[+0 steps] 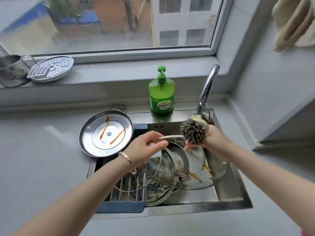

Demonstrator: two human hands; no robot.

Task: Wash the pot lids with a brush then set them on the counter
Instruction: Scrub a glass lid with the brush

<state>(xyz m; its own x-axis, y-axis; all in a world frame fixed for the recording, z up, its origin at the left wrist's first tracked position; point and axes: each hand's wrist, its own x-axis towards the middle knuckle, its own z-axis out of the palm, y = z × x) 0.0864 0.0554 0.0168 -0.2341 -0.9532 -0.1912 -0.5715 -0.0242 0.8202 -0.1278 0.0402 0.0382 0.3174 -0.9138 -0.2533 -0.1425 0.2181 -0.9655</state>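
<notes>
Head view looks down on a stainless steel sink (228, 193) set in a pale grey counter (42, 159). The left hand (146, 145), with a rose-gold bracelet (128, 161) on its wrist, has thumb and fingers closed in a pinch on the metal rim of a clear glass pot lid (153, 171), holding it tilted over the basin. The right hand (215, 140) is curled round a round dark-bristled brush (194, 132) with a pale wooden back. The bristles face the camera, and the upper edge of the held lid's rim runs right up to them.

Beneath the hands, more sauce-streaked glass lids (194, 167) lean against one another in the sink. They rest partly on a steel wire rack with blue ends (127, 191) that spans the basin's left side. An upturned stainless steel pot lid (95, 142), streaked with orange-red sauce, sits at the sink's back left corner, overlapping the rack and the counter.

Behind the basin stands a green pump bottle of dish soap (161, 94), and a curved chrome faucet (208, 84) rises to its right. On the grey window ledge (110, 74) at far left, a dented metal mug (12, 70) touches a round perforated steel steamer plate (51, 68). The window (102, 23) shows blurred buildings outside. A beige cloth (293, 23) hangs at upper right against the pale wall.
</notes>
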